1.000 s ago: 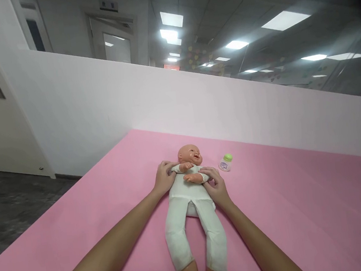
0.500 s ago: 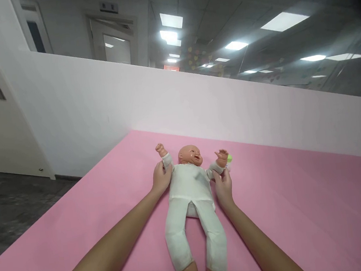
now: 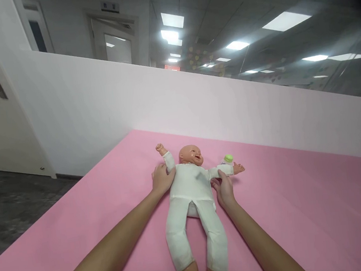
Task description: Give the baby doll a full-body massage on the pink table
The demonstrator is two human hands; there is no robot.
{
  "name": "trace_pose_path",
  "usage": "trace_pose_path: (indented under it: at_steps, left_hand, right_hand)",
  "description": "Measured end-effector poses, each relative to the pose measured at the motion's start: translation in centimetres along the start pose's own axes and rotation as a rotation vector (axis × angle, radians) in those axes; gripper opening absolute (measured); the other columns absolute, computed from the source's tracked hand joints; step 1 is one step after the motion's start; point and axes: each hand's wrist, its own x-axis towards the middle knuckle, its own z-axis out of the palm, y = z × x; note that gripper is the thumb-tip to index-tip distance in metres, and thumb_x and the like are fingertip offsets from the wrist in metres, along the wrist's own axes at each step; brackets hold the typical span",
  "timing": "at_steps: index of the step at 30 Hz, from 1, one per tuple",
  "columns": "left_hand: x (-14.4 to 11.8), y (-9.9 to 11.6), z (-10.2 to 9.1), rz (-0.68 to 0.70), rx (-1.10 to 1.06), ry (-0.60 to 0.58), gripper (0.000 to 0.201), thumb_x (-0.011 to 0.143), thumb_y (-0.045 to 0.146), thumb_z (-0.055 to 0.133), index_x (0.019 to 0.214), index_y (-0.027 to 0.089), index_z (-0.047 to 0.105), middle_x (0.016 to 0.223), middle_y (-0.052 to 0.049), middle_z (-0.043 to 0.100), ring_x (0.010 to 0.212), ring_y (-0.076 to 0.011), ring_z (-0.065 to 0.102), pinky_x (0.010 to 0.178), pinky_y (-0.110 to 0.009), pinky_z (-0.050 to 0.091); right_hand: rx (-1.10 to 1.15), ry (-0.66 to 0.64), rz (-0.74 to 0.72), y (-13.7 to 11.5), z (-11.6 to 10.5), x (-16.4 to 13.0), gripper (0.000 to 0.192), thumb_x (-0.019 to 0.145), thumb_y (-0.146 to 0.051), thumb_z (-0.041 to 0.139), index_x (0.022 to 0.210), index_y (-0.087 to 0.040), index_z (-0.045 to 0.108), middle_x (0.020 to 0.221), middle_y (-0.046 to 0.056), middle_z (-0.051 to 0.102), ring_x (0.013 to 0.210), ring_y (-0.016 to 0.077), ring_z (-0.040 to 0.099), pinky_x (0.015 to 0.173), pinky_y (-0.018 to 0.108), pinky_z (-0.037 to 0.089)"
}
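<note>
A plastic baby doll in a white cloth bodysuit (image 3: 192, 195) lies face-up on the pink padded mat (image 3: 306, 208), long axis running away from the person. The left hand (image 3: 161, 179) clasps its raised arm; the right hand (image 3: 224, 189) grips the outstretched one — a small green-capped bottle (image 3: 227, 159) just beyond.

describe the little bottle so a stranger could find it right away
On the wide pink mat a baby doll in a white suit lies face up. Just beyond its outstretched arm, above the right hand, stands a small clear bottle with a green cap.
</note>
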Motion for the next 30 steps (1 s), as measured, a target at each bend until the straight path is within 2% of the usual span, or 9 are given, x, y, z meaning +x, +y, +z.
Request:
trace_pose_path:
  at_steps: [8,16,22,26,30]
  left_hand:
    - [-0.1,-0.5,0.4,0.070,-0.053,0.014,0.028,0.092,0.045,0.056,0.079,0.022,0.065,0.087,-0.008,0.066,0.091,-0.0289,0.061,0.082,-0.039,0.044]
    - [-0.3,-0.2,0.1,0.015,0.001,-0.041,0.039,0.095,0.047,0.051,0.066,0.022,0.058,0.079,-0.009,0.063,0.085,-0.0310,0.063,0.083,-0.042,0.044]
    - [-0.3,-0.1,0.1,0.031,-0.010,-0.003,0.029,0.095,0.046,0.052,0.082,0.022,0.059,0.091,-0.010,0.065,0.090,-0.0306,0.061,0.081,-0.040,0.043]
    - [-0.3,-0.2,0.1,0.009,-0.042,0.028,0.028,0.096,0.049,0.051,0.088,0.023,0.057,0.091,-0.008,0.064,0.089,-0.0294,0.060,0.080,-0.039,0.042]
    - [-0.2,-0.3,0.0,-0.017,-0.146,0.051,0.026,0.095,0.049,0.053,0.093,0.022,0.054,0.093,-0.007,0.064,0.091,-0.0278,0.060,0.079,-0.039,0.043]
  right_hand:
    - [-0.083,-0.056,-0.021,-0.3,0.3,-0.4,0.026,0.076,-0.040,0.072,0.089,-0.023,0.059,0.075,-0.002,0.065,0.061,0.0145,0.060,0.052,0.025,0.049]
    - [-0.045,-0.070,0.009,-0.7,0.6,-0.7,0.028,0.073,-0.038,0.077,0.088,-0.022,0.059,0.072,-0.004,0.062,0.059,0.0124,0.057,0.051,0.024,0.047]
    - [-0.037,-0.070,-0.012,-0.2,0.3,-0.3,0.029,0.074,-0.038,0.076,0.090,-0.023,0.058,0.073,-0.005,0.062,0.059,0.0130,0.057,0.052,0.025,0.047]
    - [-0.016,-0.031,-0.047,0.2,0.0,0.3,0.033,0.079,-0.048,0.073,0.095,-0.022,0.058,0.074,-0.003,0.063,0.060,0.0134,0.058,0.054,0.026,0.049]
    - [-0.135,-0.070,-0.132,0.2,0.0,0.2,0.033,0.080,-0.049,0.072,0.097,-0.023,0.059,0.077,-0.004,0.065,0.064,0.0147,0.060,0.057,0.026,0.049]
